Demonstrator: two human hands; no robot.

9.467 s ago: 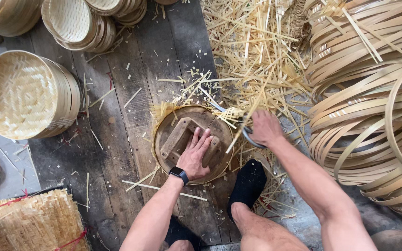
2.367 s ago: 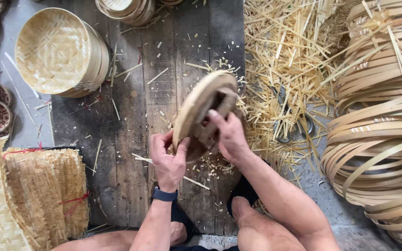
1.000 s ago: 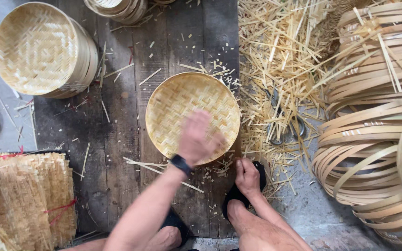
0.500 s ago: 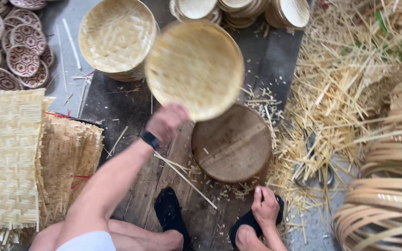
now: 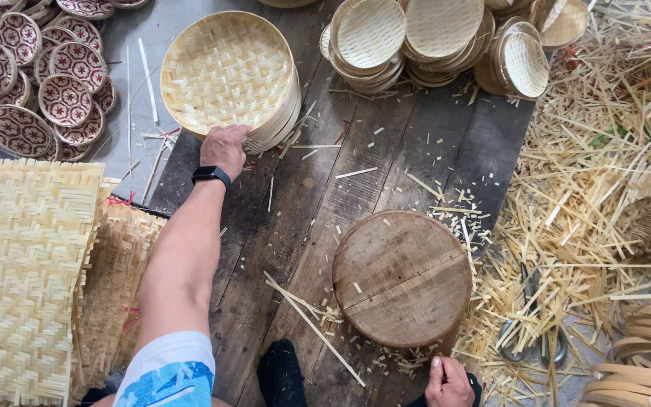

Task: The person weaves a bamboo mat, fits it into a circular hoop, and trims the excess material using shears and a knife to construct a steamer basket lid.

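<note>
The tray stack lies up and left of the wooden block. The left hand curls over the stack's near rim, gripping it; the right hand rests below the block, empty, loosely closed and much farther.

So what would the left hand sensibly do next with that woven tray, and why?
Probably let go and draw back. The left hand rests on the rim of the top woven bamboo tray, which already sits flat and roughly centred on the stack of trays, so it seems to need no more support.
</note>
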